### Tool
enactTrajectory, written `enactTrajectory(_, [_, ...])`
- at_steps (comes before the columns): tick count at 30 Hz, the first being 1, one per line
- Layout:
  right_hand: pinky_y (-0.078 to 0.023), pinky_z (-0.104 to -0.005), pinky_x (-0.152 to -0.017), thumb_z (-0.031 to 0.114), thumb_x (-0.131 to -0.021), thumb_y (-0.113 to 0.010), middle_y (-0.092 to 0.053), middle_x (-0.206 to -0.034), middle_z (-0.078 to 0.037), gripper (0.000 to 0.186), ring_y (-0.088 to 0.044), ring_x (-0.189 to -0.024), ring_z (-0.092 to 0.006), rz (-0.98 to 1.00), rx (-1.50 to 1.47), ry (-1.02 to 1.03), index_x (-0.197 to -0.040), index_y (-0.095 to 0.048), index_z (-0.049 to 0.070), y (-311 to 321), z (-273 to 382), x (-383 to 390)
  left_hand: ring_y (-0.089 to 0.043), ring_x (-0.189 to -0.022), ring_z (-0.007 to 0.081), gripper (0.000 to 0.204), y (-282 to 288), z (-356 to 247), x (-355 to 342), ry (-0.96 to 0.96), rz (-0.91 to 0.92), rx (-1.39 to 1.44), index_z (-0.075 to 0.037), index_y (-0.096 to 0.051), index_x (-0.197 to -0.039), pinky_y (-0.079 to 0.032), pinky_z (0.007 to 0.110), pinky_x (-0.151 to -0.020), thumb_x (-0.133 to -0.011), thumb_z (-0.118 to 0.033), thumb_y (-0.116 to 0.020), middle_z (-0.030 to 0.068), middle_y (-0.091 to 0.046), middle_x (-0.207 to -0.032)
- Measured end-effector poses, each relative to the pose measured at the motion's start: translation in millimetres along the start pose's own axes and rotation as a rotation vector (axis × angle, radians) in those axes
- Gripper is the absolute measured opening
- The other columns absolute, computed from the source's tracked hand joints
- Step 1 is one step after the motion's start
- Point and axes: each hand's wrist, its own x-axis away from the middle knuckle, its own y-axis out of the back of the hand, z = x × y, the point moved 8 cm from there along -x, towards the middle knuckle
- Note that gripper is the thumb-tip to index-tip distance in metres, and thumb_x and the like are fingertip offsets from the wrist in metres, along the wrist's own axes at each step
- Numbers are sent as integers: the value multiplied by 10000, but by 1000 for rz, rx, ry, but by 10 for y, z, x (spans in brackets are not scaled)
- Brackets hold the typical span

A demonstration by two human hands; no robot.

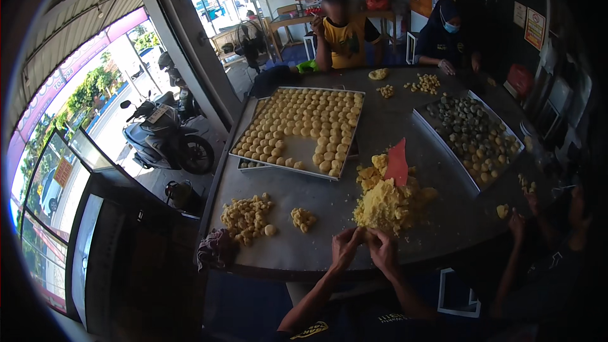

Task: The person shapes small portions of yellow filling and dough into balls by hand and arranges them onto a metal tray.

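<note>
My left hand (345,248) and my right hand (382,250) come together at the near side of a crumbly yellow heap (384,206) on the metal table. Both have their fingers closed, tips almost touching; whatever small piece they pinch is too dark and hidden to make out. A red flat scraper (397,163) stands upright in the back of the heap. To the left lie a small cluster of dough pieces (303,219) and a larger pile of dough pieces (246,216), with one round ball (271,230) beside it.
Beyond is a tray (299,149) of rows of pale dough balls. A second tray (443,142) at right holds dark and yellow balls. A crumpled cloth (217,248) lies at the left edge. Two people (347,35) (446,38) sit across; another person's hands (518,225) work at right.
</note>
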Motion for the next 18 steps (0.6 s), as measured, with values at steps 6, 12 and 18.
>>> enactTrajectory(6, [-527,-360,-825,11,-848,-679,-683,-1103,-176,241,-665,-980,-334,142,-10,108,-1088,-690,-1,-315,62,-254,-699,-825,226,345,250,-159,-46,50,-7,276,50,-678,-1054,-544,351,-733,-947,-273,-624,129,-722,-894])
enactTrajectory(12, [-535,-359,-871,42,-825,-703,-688,-1104,-167,294,-664,-1003,-323,297,-109,227,-1116,-693,1,-666,327,-188,-675,-864,411,309,479,77,-121,-274,-24,-481,-8,-643,-1039,-539,433,-703,-814,-214,-692,228,-686,-849])
enactTrajectory(18, [-537,-390,-815,55,-846,-674,-679,-990,-190,252,-664,-922,-340,308,85,179,-1088,-684,-14,-777,188,-139,-665,-856,424,255,452,95,-77,-66,-129,-692,-31,-620,-1010,-529,436,-677,-795,-132,-714,218,-684,-859])
